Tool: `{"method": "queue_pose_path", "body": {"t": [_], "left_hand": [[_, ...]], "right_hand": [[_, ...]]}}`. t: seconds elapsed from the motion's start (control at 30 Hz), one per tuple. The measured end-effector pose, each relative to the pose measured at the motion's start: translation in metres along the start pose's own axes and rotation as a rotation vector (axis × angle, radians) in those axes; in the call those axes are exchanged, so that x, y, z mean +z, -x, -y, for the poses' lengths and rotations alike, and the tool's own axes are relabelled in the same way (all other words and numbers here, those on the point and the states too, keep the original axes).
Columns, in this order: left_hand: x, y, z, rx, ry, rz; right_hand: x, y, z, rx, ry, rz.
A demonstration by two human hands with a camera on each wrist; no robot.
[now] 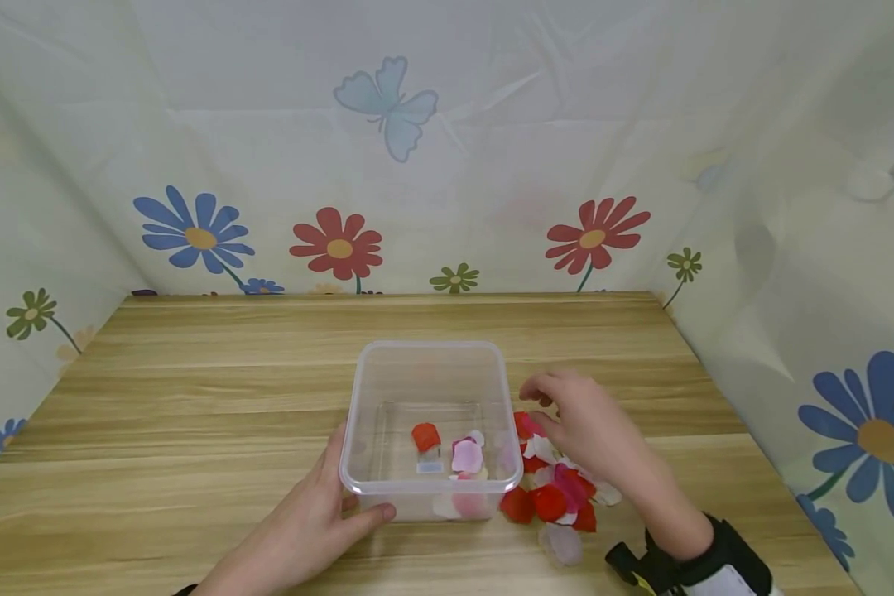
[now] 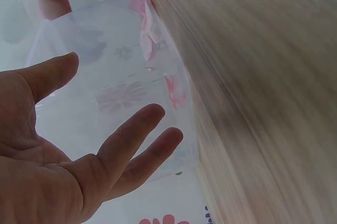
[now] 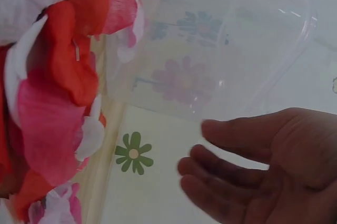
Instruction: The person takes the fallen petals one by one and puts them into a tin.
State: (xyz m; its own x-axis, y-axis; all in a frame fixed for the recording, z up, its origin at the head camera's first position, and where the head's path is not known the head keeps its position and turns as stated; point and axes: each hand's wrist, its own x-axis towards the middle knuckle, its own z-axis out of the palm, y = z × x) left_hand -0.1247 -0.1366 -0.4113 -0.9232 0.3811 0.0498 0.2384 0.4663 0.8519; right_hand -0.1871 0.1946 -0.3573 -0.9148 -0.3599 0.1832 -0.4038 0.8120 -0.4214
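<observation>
A clear plastic box (image 1: 432, 487) without a lid stands on the table, with a few artificial petals (image 1: 468, 456) in red, pink and white inside. At its near left corner my left hand (image 1: 309, 513) rests with the thumb along the front and fingers at the left side. The left wrist view shows those fingers (image 2: 131, 139) fairly straight and spread. To the right of the box lies a heap of red, pink and white petals (image 1: 549, 502). Above the heap's far end hovers my right hand (image 1: 592, 418), fingers loosely bent, nothing seen between them.
The wood-grain table (image 1: 194, 397) runs back to a pale curtain (image 1: 454, 165) printed with flowers and a butterfly. More curtain closes in on the left and right sides. A black strap with a device (image 1: 685, 563) sits on the right wrist.
</observation>
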Motion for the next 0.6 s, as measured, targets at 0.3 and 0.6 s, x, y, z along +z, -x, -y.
{"method": "queue_pose_path", "body": {"t": [0.3, 0.6], "left_hand": [[0.0, -0.001, -0.001, -0.01, -0.021, 0.002], [-0.001, 0.0, -0.002, -0.029, -0.027, 0.0]], "right_hand": [[0.01, -0.004, -0.01, 0.1, 0.077, 0.217], [0.02, -0.005, -0.021, 0.111, 0.111, 0.32]]}}
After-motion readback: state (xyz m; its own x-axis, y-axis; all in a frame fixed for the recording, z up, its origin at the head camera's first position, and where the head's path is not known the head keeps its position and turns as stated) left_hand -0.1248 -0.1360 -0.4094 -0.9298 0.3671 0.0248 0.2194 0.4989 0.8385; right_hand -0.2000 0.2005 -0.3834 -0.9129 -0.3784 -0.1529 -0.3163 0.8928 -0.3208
